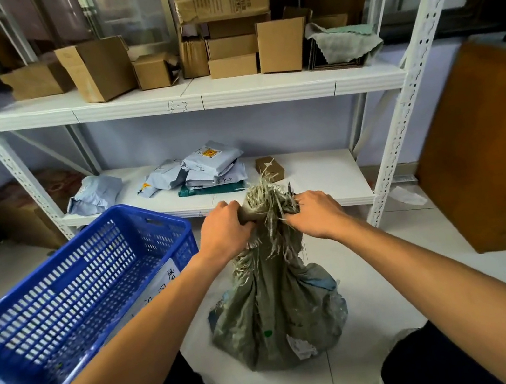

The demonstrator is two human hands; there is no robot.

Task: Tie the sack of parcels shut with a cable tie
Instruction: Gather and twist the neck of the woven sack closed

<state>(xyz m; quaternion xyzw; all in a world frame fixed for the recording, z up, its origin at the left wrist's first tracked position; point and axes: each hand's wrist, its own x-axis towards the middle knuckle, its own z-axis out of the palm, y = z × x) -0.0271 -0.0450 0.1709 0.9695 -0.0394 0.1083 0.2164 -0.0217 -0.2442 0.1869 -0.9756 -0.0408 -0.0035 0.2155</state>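
Sack [275,315]: woven, grey-green, on floor tiles [378,288], 6 o'clock of centre; frayed neck [266,199] bunched upright.
Left hand [224,230]: clamped on neck, 9 o'clock side.
Right hand [314,215]: clamped on neck, 3 o'clock side.
Blue crate [94,252]: 9 o'clock of sack, near.
Grey mailers [207,169]: lower shelf [319,177], 12 o'clock.
Cardboard boxes [231,48]: upper shelf [261,89].

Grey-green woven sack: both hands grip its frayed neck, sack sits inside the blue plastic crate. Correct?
Not inside. Head view shows the grey-green woven sack standing on the white tiled floor beside the blue plastic crate. Left hand and right hand do grip its frayed neck.
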